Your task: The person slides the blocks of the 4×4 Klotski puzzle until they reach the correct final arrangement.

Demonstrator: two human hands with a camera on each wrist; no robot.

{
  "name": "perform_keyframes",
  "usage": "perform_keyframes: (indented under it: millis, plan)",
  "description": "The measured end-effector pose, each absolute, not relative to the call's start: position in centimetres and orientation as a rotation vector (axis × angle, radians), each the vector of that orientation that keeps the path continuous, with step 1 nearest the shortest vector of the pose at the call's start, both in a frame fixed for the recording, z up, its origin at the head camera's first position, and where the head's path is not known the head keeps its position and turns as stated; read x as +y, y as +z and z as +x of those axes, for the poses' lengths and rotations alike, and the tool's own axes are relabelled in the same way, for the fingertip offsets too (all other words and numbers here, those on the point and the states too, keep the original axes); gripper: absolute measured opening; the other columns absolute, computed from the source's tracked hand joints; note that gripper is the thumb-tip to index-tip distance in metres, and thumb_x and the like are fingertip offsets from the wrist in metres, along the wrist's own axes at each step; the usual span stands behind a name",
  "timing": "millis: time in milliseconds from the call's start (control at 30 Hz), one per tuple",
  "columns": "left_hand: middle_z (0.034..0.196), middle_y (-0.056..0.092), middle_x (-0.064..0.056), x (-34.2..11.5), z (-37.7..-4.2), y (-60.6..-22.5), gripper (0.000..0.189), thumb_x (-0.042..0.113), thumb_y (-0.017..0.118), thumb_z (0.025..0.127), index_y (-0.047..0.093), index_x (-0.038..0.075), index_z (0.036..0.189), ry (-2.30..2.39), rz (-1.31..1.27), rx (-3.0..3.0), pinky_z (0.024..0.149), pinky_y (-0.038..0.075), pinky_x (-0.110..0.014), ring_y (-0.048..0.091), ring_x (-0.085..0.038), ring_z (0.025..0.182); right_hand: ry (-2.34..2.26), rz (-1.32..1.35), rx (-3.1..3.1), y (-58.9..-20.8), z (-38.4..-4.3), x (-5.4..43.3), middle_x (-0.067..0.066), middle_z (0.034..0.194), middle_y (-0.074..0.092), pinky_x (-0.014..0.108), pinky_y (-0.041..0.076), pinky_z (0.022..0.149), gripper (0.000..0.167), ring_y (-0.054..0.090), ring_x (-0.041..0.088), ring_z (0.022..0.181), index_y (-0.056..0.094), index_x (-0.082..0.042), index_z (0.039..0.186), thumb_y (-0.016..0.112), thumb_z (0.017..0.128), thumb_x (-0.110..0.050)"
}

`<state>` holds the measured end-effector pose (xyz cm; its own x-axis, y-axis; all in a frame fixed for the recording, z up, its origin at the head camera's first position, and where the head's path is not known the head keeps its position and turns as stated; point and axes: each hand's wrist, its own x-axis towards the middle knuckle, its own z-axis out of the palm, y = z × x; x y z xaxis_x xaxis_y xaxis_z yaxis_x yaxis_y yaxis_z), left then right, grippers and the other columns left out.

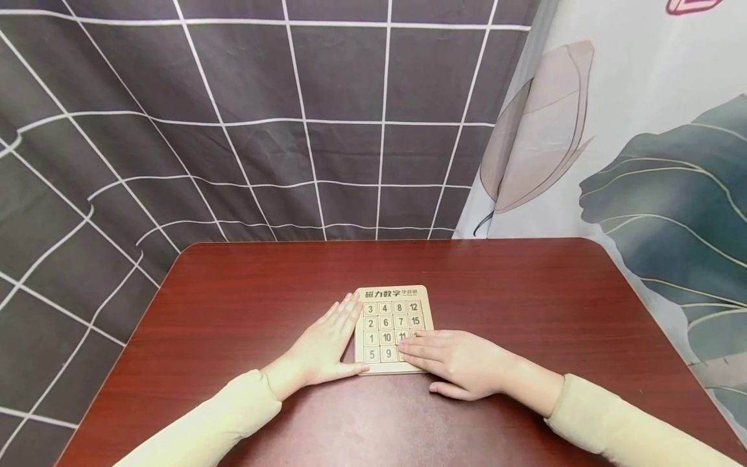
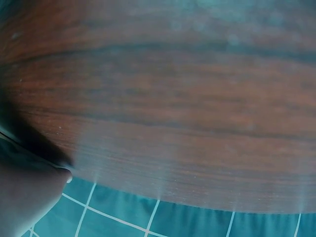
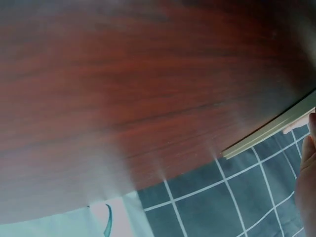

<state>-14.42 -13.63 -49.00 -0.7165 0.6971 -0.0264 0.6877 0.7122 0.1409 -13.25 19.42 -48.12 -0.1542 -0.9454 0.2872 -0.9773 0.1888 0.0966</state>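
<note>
A pale wooden number sliding puzzle (image 1: pixel 370 338) lies flat on the table, its rows of tiles facing up below a line of dark printed characters. My left hand (image 1: pixel 323 344) rests along its left side, fingers straight up the edge and thumb at the lower left corner. Over the lower right tiles, my right hand (image 1: pixel 461 363) lays its extended fingertips, hiding the last tiles of the bottom rows; its thumb is off the board. In the right wrist view the puzzle's edge shows beside part of the right hand (image 3: pixel 306 173). Only part of the left hand (image 2: pixel 29 197) appears in its wrist view.
The reddish-brown wooden table (image 1: pixel 280 272) has rounded far corners. Behind it hangs a dark grey curtain (image 1: pixel 344 78) with a white grid, and at the right a white curtain (image 1: pixel 630 39) with large leaf prints. Light reflects off the table near its front.
</note>
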Motion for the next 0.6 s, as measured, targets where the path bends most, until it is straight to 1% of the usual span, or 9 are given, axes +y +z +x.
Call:
perform_keyframes:
  millis: [233, 400, 600]
  plan:
    - [0.175, 0.021, -0.026, -13.5, -14.4, -49.1, 0.112, 0.068, 0.064, 0.094, 0.023, -0.008, 0.165, 0.178, 1.139, 2.828, 0.134, 0.027, -0.048, 0.020, -0.038, 0.165, 0.187, 1.802, -2.206, -48.0, -12.9, 21.1, 0.011, 0.150, 0.065, 0.039, 0.048, 0.117, 0.060, 0.062, 0.023, 0.140, 0.063, 0.000, 0.144, 0.072, 0.096, -0.034]
    - [0.175, 0.020, -0.026, -13.4, -14.5, -49.1, 0.112, 0.068, 0.063, 0.095, 0.022, -0.008, 0.165, 0.186, 1.142, 2.822, 0.134, 0.026, -0.049, 0.019, -0.038, 0.165, 0.220, 1.788, -2.218, -48.1, -12.8, 21.9, 0.011, 0.150, 0.065, 0.038, 0.043, 0.120, 0.063, 0.062, 0.023, 0.141, 0.062, 0.001, 0.145, 0.075, 0.094, -0.034]
    - [0.175, 0.021, -0.026, -13.5, -14.5, -49.3, 0.112, 0.068, 0.063, 0.095, 0.023, -0.008, 0.165, 0.174, 1.153, 2.831, 0.134, 0.027, -0.049, 0.020, -0.038, 0.165, 0.269, 1.762, -2.245, -47.9, -13.3, 21.2, 0.012, 0.152, 0.063, 0.043, 0.047, 0.117, 0.066, 0.061, 0.024, 0.143, 0.062, -0.001, 0.146, 0.078, 0.091, -0.033]
